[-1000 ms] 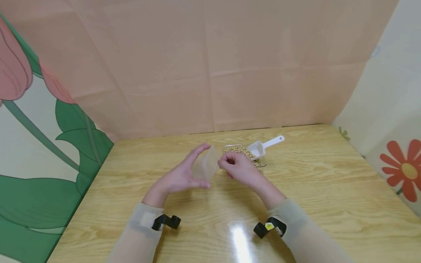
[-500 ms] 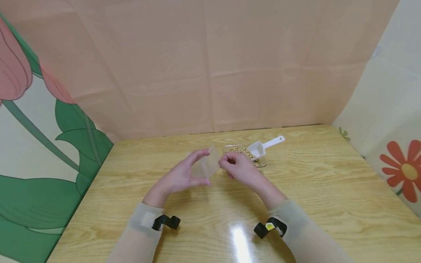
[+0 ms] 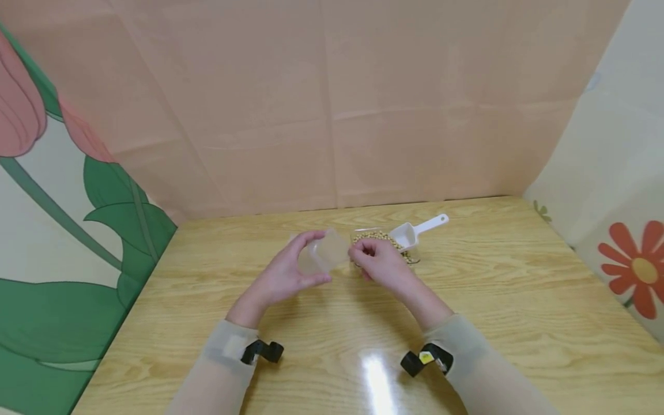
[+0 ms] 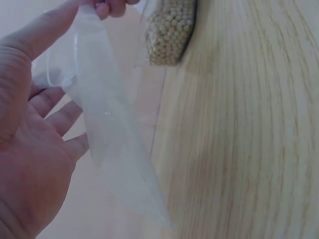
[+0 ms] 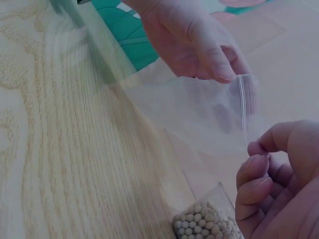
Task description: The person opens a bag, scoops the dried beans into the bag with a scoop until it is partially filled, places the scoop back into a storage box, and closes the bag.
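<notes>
A clear zip bag (image 3: 332, 251) hangs between both hands, above the table. My left hand (image 3: 280, 274) holds its side, thumb near the zip strip and fingers spread behind the film, as the right wrist view shows. At the other end of the zip, my right hand (image 3: 381, 262) pinches the bag's edge between thumb and index finger, the other fingers curled. Just behind the right hand stands a clear box (image 5: 225, 196) of pale round beans (image 5: 199, 221), partly covered by that hand in the head view. A white scoop (image 3: 407, 236) rests in the beans, handle pointing right.
The wood-grain table (image 3: 519, 300) reaches back to a pink cloth (image 3: 259, 115). Painted walls with flowers (image 3: 643, 268) stand at both sides. A bright glare spot lies on the table in front of the hands.
The bag has turned so more of its face shows. My left thumb and fingers have come closer together, and the right hand has shifted slightly right. The box and scoop stay put.
</notes>
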Available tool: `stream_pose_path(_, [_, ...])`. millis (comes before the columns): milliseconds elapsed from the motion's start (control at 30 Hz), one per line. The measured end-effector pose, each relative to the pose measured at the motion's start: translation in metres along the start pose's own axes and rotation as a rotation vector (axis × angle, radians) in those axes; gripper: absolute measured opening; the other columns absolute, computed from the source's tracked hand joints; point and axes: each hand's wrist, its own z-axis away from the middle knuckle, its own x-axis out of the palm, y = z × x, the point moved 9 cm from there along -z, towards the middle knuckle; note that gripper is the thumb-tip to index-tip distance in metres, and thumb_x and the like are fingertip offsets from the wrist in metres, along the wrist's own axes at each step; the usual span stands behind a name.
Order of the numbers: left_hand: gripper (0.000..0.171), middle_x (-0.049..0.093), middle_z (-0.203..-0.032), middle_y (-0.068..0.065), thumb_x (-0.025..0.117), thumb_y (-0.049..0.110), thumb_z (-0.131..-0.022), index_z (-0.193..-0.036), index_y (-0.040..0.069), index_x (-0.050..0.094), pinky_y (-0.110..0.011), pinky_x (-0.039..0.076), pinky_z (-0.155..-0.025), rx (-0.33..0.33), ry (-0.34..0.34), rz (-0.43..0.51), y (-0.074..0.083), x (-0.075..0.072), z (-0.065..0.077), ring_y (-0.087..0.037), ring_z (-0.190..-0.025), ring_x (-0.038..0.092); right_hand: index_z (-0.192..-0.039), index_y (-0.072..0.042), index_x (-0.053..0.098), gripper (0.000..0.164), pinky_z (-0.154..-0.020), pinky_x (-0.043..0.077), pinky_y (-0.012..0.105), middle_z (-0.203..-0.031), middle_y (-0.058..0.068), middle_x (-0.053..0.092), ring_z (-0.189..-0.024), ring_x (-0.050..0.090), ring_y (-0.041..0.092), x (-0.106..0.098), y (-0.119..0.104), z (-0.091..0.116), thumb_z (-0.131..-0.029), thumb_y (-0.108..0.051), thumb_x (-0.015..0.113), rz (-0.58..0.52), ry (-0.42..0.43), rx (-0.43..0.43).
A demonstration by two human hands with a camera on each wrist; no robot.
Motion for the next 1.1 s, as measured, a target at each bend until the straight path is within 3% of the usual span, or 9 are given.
stream_pose_path(167, [0.087, 0.055, -0.158, 0.001, 0.096, 0.030, -0.091, -0.163, 0.024, 0.048, -0.055, 0.050, -0.110, 0.034, 0.022, -0.019, 0.001, 0.002, -0.002, -0.026, -0.135, 0.057, -0.092, -0.009, 0.068, 0.026, -0.053, 0.041, 0.027, -0.064, 0.002, 0.055, -0.058, 0.051, 0.015, -0.001, -0.002, 0.002, -0.111, -0.028, 0.066, 0.061, 0.010, -0.007])
stream_pose_path(333, [0.087, 0.054, -0.161, -0.005, 0.095, 0.021, -0.091, -0.163, 0.019, 0.047, -0.057, 0.050, -0.114, 0.052, 0.028, -0.060, 0.002, 0.006, -0.004, -0.033, -0.142, 0.055, -0.108, -0.005, 0.073, 0.032, -0.055, 0.047, 0.030, -0.074, 0.007, 0.061, -0.060, 0.058, 0.019, -0.007, -0.002, 0.005, -0.113, -0.036, 0.066, 0.124, 0.060, -0.015])
stream_pose_path(500, [0.089, 0.052, -0.162, -0.003, 0.096, 0.024, -0.090, -0.164, 0.020, 0.046, -0.057, 0.049, -0.116, 0.032, 0.039, -0.105, 0.001, 0.007, -0.004, -0.036, -0.143, 0.055, -0.118, -0.003, 0.076, 0.034, -0.055, 0.051, 0.031, -0.084, 0.016, 0.066, -0.066, 0.066, 0.036, -0.020, -0.005, 0.010, -0.112, -0.036, 0.068, 0.134, 0.115, -0.046])
stream_pose_path(600, [0.091, 0.052, -0.162, -0.004, 0.097, 0.027, -0.089, -0.164, 0.020, 0.045, -0.057, 0.051, -0.114, 0.027, 0.050, -0.133, 0.000, 0.006, -0.004, -0.037, -0.142, 0.056, -0.119, -0.004, 0.077, 0.032, -0.055, 0.051, 0.031, -0.086, 0.017, 0.068, -0.067, 0.067, 0.042, -0.033, -0.008, 0.014, -0.112, -0.034, 0.069, 0.169, 0.150, -0.069])
stream_pose_path(833, [0.093, 0.050, -0.164, -0.006, 0.096, 0.033, -0.090, -0.166, 0.019, 0.043, -0.057, 0.051, -0.115, 0.028, 0.053, -0.175, 0.002, 0.006, -0.004, -0.036, -0.142, 0.056, -0.123, -0.011, 0.076, 0.035, -0.060, 0.050, 0.034, -0.088, 0.014, 0.069, -0.065, 0.067, 0.028, -0.073, -0.010, 0.028, -0.111, -0.043, 0.069, 0.294, 0.211, -0.076])
stream_pose_path(1100, [0.093, 0.048, -0.166, -0.005, 0.095, 0.034, -0.091, -0.166, 0.020, 0.043, -0.058, 0.050, -0.114, 0.026, 0.059, -0.169, 0.004, 0.005, -0.004, -0.037, -0.143, 0.055, -0.125, -0.011, 0.073, 0.045, -0.055, 0.046, 0.034, -0.087, 0.009, 0.069, -0.069, 0.068, 0.028, -0.115, -0.007, 0.049, -0.110, -0.053, 0.066, 0.378, 0.258, -0.040])
